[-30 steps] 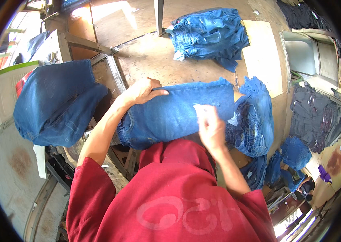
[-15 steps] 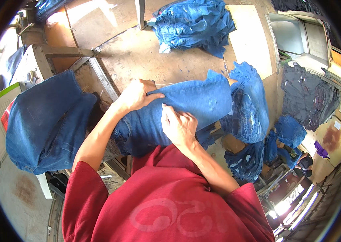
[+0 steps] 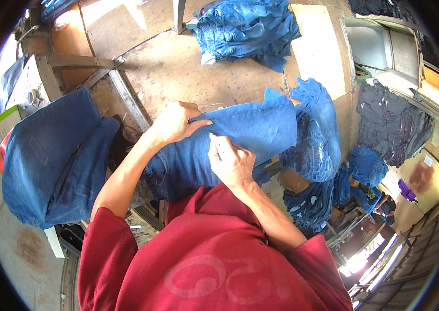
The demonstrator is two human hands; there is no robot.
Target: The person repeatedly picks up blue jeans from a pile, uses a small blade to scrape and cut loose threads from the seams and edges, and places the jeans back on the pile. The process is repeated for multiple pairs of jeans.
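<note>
A blue denim garment, likely a pair of jeans (image 3: 261,127), is stretched across in front of me, its lighter leg toward the right. My left hand (image 3: 177,123) grips its far edge, thumb flat on the cloth and fingers curled over the side. Just right of that thumb, my right hand (image 3: 232,159) is closed in a pinch against the denim surface. A tiny pale tip shows at its fingertips; what it is I cannot make out. Darker, gathered denim lies under my left forearm.
Folded dark-blue denim (image 3: 56,155) drapes over a stand at left. A denim heap (image 3: 245,31) lies on the floor ahead, another denim bundle (image 3: 315,135) hangs at right. Beyond it are black garments (image 3: 393,122) and a purple cloth (image 3: 407,191). A wooden frame (image 3: 128,101) stands ahead-left.
The whole view has shifted slightly, moving the surroundings a little left. Both hands stay at nearly the same place on the denim; the right fingers have turned slightly.
</note>
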